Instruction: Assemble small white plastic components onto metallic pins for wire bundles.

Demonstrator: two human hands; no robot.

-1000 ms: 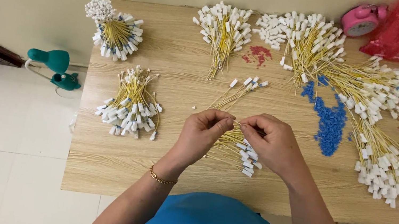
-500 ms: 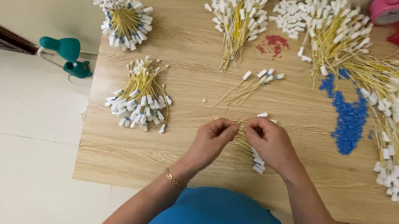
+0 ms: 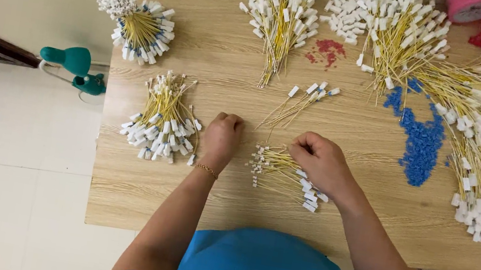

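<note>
Two hands work mid-frame: right hand (image 3: 322, 163) pinching the loose yellow-wire bundle (image 3: 283, 173) flat on the desk (image 3: 131, 201), left hand (image 3: 221, 138) a loose, empty grip beside.

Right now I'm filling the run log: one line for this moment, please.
left hand: fist on table | right hand: on small cable bundle | blue clips pile: right
</note>
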